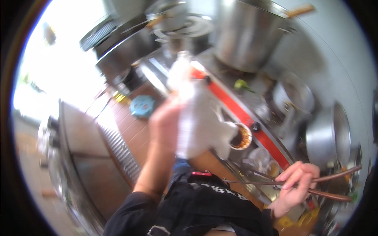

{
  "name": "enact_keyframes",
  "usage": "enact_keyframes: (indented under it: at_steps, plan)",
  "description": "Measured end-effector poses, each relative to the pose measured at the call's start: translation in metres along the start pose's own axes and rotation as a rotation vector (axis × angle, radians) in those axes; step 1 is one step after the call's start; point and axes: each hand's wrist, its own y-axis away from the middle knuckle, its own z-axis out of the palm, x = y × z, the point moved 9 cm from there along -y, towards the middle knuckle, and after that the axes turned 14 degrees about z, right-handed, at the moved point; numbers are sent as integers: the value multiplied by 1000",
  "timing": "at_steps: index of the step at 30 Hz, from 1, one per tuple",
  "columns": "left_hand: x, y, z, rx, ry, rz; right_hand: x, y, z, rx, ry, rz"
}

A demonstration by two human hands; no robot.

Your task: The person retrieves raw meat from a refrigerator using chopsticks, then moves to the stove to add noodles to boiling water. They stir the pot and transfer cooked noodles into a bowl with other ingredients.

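Observation:
My left hand (pixel 165 118), blurred by motion, grips a white cloth or bag (pixel 200 121) that hangs down in front of me. Its fingers are hard to make out in the blur. Low on the right, my right hand (pixel 298 184) holds a pair of long brown chopsticks (pixel 330 194), crossed at the fingers, with thin ends pointing left towards my waist. Beside the cloth's right edge stands a white cup (pixel 250 137) of dark sauce with reddish bits. A clear plastic container or wrap (pixel 260 156) lies between the cup and my right hand.
A red-fronted metal stove (pixel 233 103) runs diagonally ahead. On it stand a tall stockpot (pixel 245 35), a saucepan (pixel 292 91) and a metal pot (pixel 322 141). Green vegetable scraps (pixel 242 85) lie there. Left are a blue object (pixel 142 106) on brown tiles and a steel cabinet (pixel 94 165).

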Motion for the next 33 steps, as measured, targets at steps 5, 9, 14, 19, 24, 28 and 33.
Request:
enact_keyframes:
  at_steps: [5, 9, 14, 19, 24, 28, 33]
  plan:
    - [-50, 33, 67, -127, 376, -255, 79, 24, 42, -184, 932, -147]
    - [-42, 43, 77, -212, 602, -145, 110, 38, 59, -272, 1083, -240]
    - [19, 35, -30, 105, -290, 238, 125, 45, 52, -383, 408, 545]
    - [-3, 51, -30, -382, -1358, 531, 84, 39, 46, -406, 169, 623]
    - [-123, 109, 5, -618, -354, -457, 63, 19, 30, -289, 147, 712]
    - [-170, 115, -11, -263, -48, -714, 66, 17, -27, -68, 241, 757]
    - [-203, 93, -17, 189, 287, -894, 77, 18, -73, 74, 396, 595]
